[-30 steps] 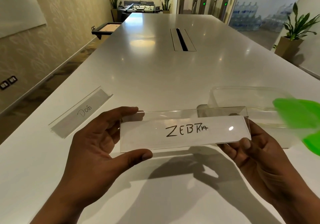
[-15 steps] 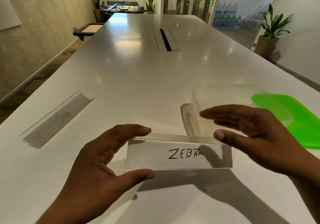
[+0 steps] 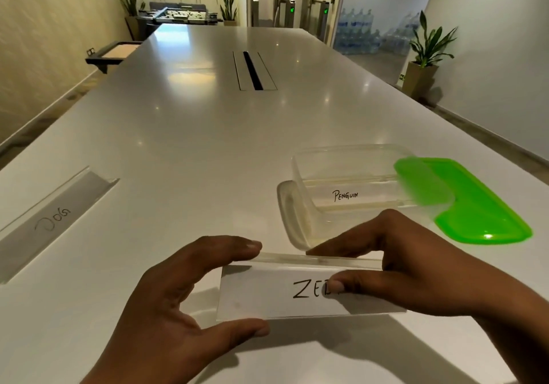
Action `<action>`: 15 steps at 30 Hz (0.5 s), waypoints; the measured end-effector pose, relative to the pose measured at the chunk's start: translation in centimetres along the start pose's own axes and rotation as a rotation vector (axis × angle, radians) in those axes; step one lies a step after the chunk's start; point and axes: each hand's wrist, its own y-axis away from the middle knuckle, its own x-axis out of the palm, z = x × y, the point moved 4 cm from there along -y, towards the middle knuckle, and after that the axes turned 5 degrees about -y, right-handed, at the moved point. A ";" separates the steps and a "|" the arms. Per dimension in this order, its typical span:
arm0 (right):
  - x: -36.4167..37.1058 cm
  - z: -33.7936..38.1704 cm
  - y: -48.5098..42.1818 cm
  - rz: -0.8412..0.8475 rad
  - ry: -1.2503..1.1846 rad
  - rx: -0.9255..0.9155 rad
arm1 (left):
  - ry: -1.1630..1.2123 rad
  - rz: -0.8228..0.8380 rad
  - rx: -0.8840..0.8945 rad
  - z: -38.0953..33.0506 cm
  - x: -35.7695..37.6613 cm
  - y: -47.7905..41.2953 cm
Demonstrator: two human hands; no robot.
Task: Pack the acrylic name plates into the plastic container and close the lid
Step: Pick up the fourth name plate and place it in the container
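I hold a clear acrylic name plate marked ZEBRA (image 3: 267, 293) just above the white table's near edge. My left hand (image 3: 178, 303) pinches its left end between thumb and fingers. My right hand (image 3: 395, 267) grips its right part, thumb over the lettering and fingers behind the top edge. Just beyond stands the clear plastic container (image 3: 350, 172), open, with a PENGUIN plate (image 3: 346, 196) inside. Its green lid (image 3: 475, 202) lies to the right, partly against the container. A third plate marked DOG (image 3: 56, 217) lies flat at the far left.
The long white table (image 3: 208, 134) stretches ahead, with a cable slot (image 3: 252, 70) in its middle. A potted plant (image 3: 424, 56) stands on the floor at the right wall. A dark tray (image 3: 110, 55) juts out at the table's far left side.
The ZEBRA plate came down and nearer to me. My right hand let go of its right end, rose over it, and now grips it from the top with the thumb across the word.
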 end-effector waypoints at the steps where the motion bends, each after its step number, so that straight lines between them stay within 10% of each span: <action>1: -0.1 -0.1 0.0 -0.006 0.006 -0.004 | -0.014 -0.003 0.002 0.0 0.1 -0.1; 10: -3.6 0.8 -1.0 -0.123 0.140 -0.098 | 0.102 0.085 -0.053 3.5 0.1 -2.0; 15: -6.5 1.1 -2.1 -0.183 0.235 -0.121 | -0.282 0.077 -0.325 9.2 1.2 -2.0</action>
